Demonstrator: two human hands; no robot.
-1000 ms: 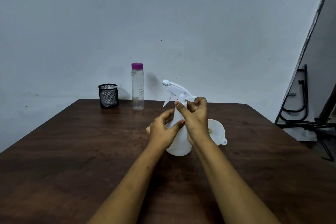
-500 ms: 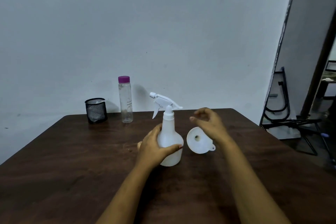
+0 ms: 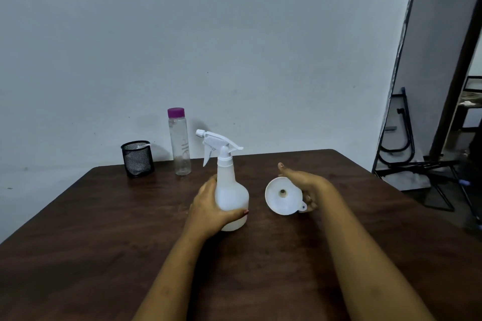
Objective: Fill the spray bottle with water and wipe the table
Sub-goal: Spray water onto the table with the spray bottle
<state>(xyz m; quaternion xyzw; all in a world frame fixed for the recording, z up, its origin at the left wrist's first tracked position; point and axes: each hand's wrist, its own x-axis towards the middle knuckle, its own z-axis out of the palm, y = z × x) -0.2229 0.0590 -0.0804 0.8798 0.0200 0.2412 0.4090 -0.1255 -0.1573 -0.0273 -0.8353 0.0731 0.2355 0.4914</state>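
Now, spray bottle [image 3: 231, 191]: white and translucent, standing upright on the worktop near its middle; the trigger head is screwed on, with its nozzle pointing left. How much liquid is inside cannot be told.
Left hand [image 3: 208, 210]: wrapped round the lower, wide part of the spray bottle from the left. Its fingers go behind the body and the thumb, with a red nail, lies across the front near the base.
Right hand [image 3: 306, 185]: just right of the spray bottle, reaching over the right side of the funnel. The upper fingers [image 3: 287, 171] stretch straight forward; the lower ones are partly hidden behind the funnel, so whether they grip it or only touch it cannot be told.
Funnel [image 3: 283, 197]: white plastic, tipped on its side with the wide mouth facing the camera and a small tab at the lower right of its rim; close beside the spray bottle, not touching it.
Water bottle [image 3: 180, 146]: clear with a purple cap, upright near the back edge, behind and left of the spray bottle.
Mesh cup [image 3: 137, 158]: black wire, left of the water bottle, with something pale inside.
Worktop [image 3: 99, 237]: dark brown wood grain, set against a pale wall.
Metal frame [image 3: 407, 143]: black, on the floor at far right.
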